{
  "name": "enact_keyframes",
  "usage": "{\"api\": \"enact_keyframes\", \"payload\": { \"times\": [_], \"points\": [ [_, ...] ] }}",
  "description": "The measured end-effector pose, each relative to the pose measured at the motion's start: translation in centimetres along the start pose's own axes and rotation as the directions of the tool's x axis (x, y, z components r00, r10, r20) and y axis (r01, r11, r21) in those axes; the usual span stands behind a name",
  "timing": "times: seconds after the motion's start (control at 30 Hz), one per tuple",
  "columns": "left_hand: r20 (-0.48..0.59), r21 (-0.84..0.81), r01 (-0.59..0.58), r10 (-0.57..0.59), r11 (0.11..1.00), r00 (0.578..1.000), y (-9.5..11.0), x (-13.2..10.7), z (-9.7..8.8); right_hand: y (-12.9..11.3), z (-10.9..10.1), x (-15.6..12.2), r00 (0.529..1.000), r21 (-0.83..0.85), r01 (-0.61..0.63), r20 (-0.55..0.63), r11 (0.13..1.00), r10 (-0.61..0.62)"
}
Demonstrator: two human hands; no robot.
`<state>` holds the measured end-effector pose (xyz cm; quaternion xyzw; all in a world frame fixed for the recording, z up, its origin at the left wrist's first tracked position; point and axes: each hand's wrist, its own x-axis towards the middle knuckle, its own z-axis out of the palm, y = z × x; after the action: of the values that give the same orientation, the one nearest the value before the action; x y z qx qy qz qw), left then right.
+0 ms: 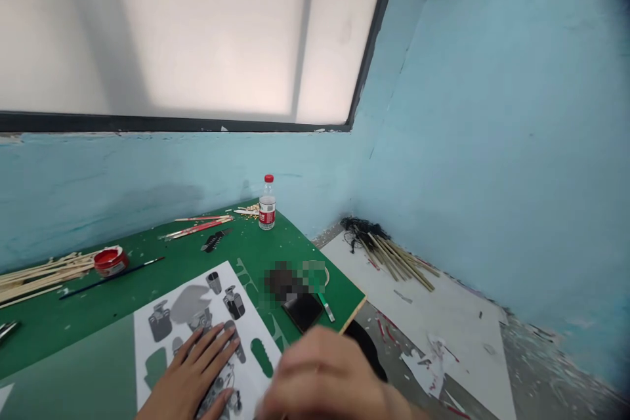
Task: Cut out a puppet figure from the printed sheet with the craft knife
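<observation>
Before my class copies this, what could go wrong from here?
The printed sheet, apparently cut through in places, might tear if the left hand drags it. The open jar of red paint could tip and stain the table. The bottle stands near the table's edge, so a bump might send it over.

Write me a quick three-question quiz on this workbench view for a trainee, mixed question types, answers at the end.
1. True or false: the person's left hand lies palm down, fingers spread, on the white paper sheet printed with grey pictures.

2. Which of these stands upright on the green tabletop?
A) the slim dark-handled paintbrush
B) the clear plastic bottle with a red cap
C) the flat black rectangular device

3. Fill in the colour: the small round open pot holds something ____.

Key: 1 true; 2 B; 3 red.
</observation>
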<state>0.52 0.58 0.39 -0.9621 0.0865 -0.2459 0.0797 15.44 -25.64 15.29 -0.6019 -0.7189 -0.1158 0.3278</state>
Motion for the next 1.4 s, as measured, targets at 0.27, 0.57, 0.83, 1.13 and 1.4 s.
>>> {"api": "enact_keyframes", "payload": {
  "times": [0.27, 0.57, 0.83, 1.13, 1.4],
  "points": [
    [0.113, -0.084, 0.072, -0.063, 0.994, 0.992, -0.2, -1.7, 1.6, 13.8, 2.8, -4.4, 0.765, -0.26, -0.614, -0.426, 0.745, 0.482],
    [0.176, -0.186, 0.111, -0.079, 0.976, 0.981, -0.1, -1.1, 0.6, 13.9, 7.0, -9.9, 0.641, -0.313, -0.767, -0.411, 0.56, 0.648],
    [0.316, -0.27, 0.167, -0.077, 0.948, 0.946, -0.1, -0.5, -0.6, 13.3, 6.7, -11.4, 0.61, -0.327, -0.782, -0.23, 0.53, 0.758],
    [0.339, -0.247, 0.152, -0.062, 0.957, 0.939, 0.0, -0.1, -1.1, 12.4, 6.9, -11.1, 0.643, -0.452, -0.734, -0.221, 0.507, 0.733],
    [0.325, -0.219, 0.133, -0.057, 0.967, 0.944, -0.2, -0.4, -0.8, 13.4, 7.9, -11.4, 0.67, -0.421, -0.729, -0.281, 0.54, 0.687]
  ]
}}
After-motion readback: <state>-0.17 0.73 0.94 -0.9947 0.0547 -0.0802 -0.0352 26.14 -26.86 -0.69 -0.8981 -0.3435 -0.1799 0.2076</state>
